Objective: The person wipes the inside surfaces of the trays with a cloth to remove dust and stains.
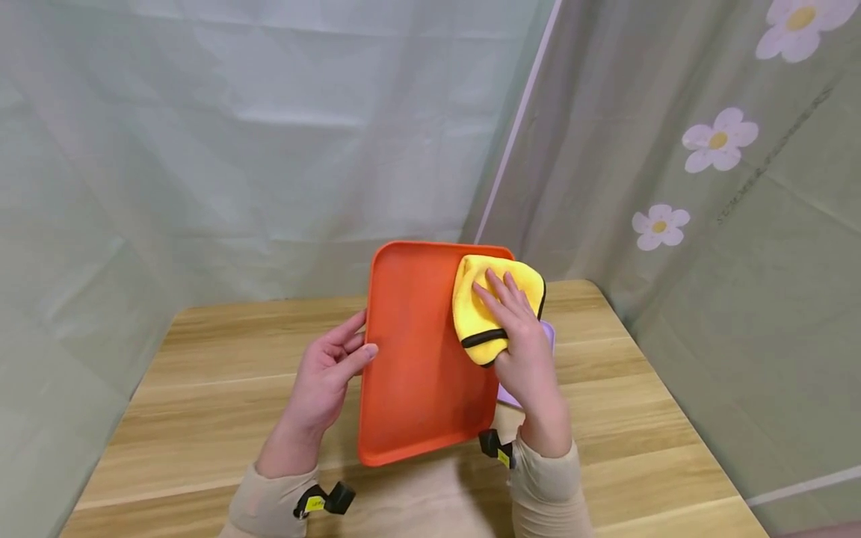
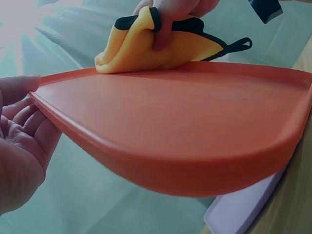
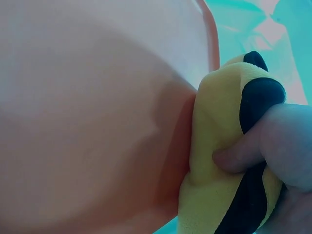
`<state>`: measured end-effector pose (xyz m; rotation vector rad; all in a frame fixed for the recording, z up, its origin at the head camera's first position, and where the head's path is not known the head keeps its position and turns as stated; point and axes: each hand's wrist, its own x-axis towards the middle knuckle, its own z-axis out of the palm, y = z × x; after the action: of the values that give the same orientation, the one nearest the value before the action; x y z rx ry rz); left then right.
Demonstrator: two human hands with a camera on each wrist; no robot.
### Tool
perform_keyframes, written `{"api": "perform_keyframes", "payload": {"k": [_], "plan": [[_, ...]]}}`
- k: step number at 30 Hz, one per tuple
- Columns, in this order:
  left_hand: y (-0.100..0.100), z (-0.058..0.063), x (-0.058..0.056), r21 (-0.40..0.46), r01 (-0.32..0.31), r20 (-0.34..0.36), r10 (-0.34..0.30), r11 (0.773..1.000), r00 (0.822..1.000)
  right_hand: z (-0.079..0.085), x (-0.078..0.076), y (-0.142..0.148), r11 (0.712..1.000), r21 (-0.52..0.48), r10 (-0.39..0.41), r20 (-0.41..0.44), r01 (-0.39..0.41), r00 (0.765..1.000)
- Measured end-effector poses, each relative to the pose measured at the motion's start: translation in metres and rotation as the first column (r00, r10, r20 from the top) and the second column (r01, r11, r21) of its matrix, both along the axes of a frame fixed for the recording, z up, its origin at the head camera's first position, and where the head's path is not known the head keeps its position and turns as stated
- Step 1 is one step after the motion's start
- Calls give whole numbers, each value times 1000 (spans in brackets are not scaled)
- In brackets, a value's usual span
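An orange tray (image 1: 417, 351) with a raised rim is held up at a tilt over the table. My left hand (image 1: 327, 370) grips its left edge, with the thumb on the rim and the fingers curled behind. Against the tray's upper right part lies a folded yellow cloth (image 1: 479, 314) with black trim. My right hand (image 1: 521, 336) holds that cloth against the tray's right side, fingers spread over it. In the right wrist view the thumb (image 3: 239, 153) presses into the cloth's folds. A black loop (image 2: 239, 46) on the cloth sticks out in the left wrist view.
A light purple flat item (image 1: 510, 398) lies on the wooden table (image 1: 222, 388), mostly hidden behind the tray. Pale curtains (image 1: 303, 149) hang behind the table, and a flowered curtain (image 1: 740, 299) hangs along the right side.
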<state>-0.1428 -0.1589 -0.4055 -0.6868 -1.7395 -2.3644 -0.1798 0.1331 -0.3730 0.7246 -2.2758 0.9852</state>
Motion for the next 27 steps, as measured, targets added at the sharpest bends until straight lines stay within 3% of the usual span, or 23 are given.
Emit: {"api": "perform_keyframes", "payload": {"k": [10, 18, 27], "plan": [[-1, -1, -1, 3, 25, -9, -25, 1000, 1000, -1, 4, -10, 997, 62, 37, 0, -37, 999], [-1, -3, -2, -2, 44, -37, -44, 999, 998, -3, 4, -17, 996, 66, 57, -58, -53, 997], [4, -1, -2, -25, 30, -2, -30, 999, 1000, -4, 8, -29, 990, 83, 123, -100, -115, 987]]}}
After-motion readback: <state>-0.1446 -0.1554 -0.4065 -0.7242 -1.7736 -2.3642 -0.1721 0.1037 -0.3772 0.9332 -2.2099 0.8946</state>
